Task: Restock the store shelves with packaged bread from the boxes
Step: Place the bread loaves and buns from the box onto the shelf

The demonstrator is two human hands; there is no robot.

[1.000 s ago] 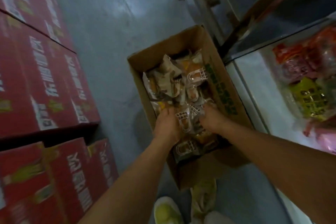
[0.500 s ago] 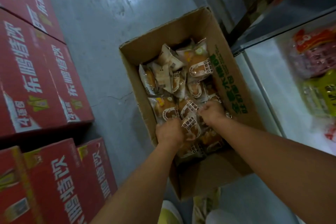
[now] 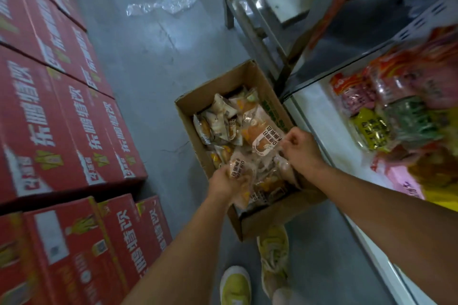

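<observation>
**Both hands lifting bread packets out of the box**

The person is standing over an open cardboard box on the floor, and both hands are working inside it. The left hand is curling its fingers round 1 bread packet near the box's near-left side. The right hand is pinching the edge of a larger bread packet, which is tilting up out of the pile with its long axis running away from the person toward the box's far end. More packets are lying loose deeper in the box.

The shelf with other packaged goods is lying to the right of the box, just beside it. The right hand is nearer to it, so the coming move probably turns on carrying the packets rightward and up over the box wall. Red cartons are standing stacked on the left, well apart from the hands.
</observation>
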